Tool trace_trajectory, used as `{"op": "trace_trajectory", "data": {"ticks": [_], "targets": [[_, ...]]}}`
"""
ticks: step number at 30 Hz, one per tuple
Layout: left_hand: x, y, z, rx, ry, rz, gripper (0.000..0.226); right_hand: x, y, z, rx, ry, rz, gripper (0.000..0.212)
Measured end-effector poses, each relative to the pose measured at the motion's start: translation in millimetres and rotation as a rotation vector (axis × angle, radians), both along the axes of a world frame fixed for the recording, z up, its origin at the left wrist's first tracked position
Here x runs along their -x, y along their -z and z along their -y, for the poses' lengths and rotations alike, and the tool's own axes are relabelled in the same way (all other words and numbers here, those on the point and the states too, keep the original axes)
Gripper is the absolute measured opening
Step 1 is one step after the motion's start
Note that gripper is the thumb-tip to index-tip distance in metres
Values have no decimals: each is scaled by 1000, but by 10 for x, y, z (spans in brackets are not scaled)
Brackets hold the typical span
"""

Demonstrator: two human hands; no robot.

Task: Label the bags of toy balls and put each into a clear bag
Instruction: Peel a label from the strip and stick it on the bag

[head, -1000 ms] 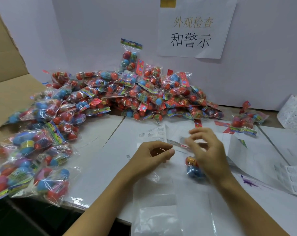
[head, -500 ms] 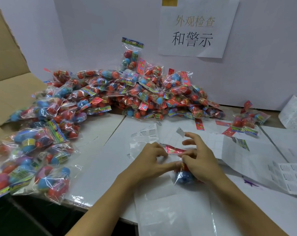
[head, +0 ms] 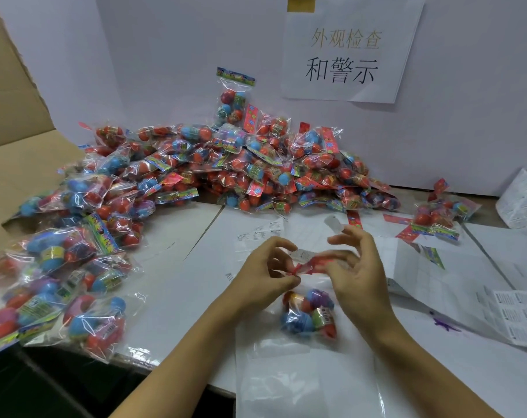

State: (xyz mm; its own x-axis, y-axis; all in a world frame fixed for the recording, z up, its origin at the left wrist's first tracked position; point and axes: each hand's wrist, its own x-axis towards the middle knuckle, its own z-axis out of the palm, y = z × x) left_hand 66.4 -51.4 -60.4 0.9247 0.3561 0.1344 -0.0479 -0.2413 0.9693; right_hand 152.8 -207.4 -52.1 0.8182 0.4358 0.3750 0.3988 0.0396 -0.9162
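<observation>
A bag of toy balls (head: 309, 315) with red, blue and purple balls lies on the white table between my hands. Its red header strip (head: 315, 263) is lifted. My left hand (head: 266, 274) pinches the left end of that strip. My right hand (head: 357, 267) holds the strip's right part with thumb and forefinger, and a small white label (head: 333, 222) sticks to a raised fingertip. Another white label (head: 301, 253) sits on the strip. A stack of clear bags (head: 304, 378) lies flat under my wrists.
A big heap of ball bags (head: 235, 167) fills the back and left of the table. Bagged ones (head: 60, 285) spread along the left edge. One bag (head: 437, 218) lies at the right. Label sheets (head: 519, 315) lie at the right; a paper sign (head: 346, 49) hangs behind.
The bag's red header has been lifted and pulled taut between both hands. The balls, hidden under my right hand before, now show below it. The label stays on my right fingertip.
</observation>
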Motion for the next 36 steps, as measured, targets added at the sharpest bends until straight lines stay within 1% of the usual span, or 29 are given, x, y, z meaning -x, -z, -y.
{"op": "trace_trajectory", "data": {"ticks": [2,3,5,7,9,10,11,13,15,17,19,21,26,30,32,33,35,36], "targets": [[-6,-16,-6,113,-4,112,52,-20,-32,25,7,65,70,62],[-4,-27,-21,185,-16,172,57,-42,-49,40,30,75,73,73],[-3,-56,-60,309,-56,256,65,-90,-90,53,49,11,-34,95],[-11,-84,-75,387,-98,277,70,-101,-118,52,33,-75,-126,100],[-17,-98,-79,408,-138,246,74,-108,-111,51,7,-92,-128,101],[-18,-106,-83,379,-156,201,70,-111,-108,53,-13,-85,-115,100],[-15,-114,-79,332,-151,140,60,-115,-107,56,-41,-76,-109,99],[9,-119,-48,266,-38,42,37,-115,-119,66,-112,-62,-114,97],[42,-109,1,253,83,23,21,-126,-136,79,-148,-38,-129,97],[58,-118,23,241,89,19,17,-123,-160,82,-113,-57,-145,101],[56,-130,16,246,46,22,16,-120,-161,79,-39,-100,-155,113],[53,-137,1,271,12,13,11,-99,-153,74,4,-122,-154,119],[60,-184,40,353,46,4,15,-100,-127,54,-47,-84,-143,116],[46,-168,45,359,53,-12,19,-88,-75,38,-104,-25,-129,108],[47,-147,39,380,88,-35,26,-76,-63,39,-165,1,-126,105],[45,-131,36,389,116,-46,34,-69,-73,38,-190,13,-137,104],[39,-96,32,355,146,-51,49,-62,-95,34,-212,29,-156,100],[36,-90,34,335,145,-33,51,-63,-106,35,-218,33,-163,94]]}}
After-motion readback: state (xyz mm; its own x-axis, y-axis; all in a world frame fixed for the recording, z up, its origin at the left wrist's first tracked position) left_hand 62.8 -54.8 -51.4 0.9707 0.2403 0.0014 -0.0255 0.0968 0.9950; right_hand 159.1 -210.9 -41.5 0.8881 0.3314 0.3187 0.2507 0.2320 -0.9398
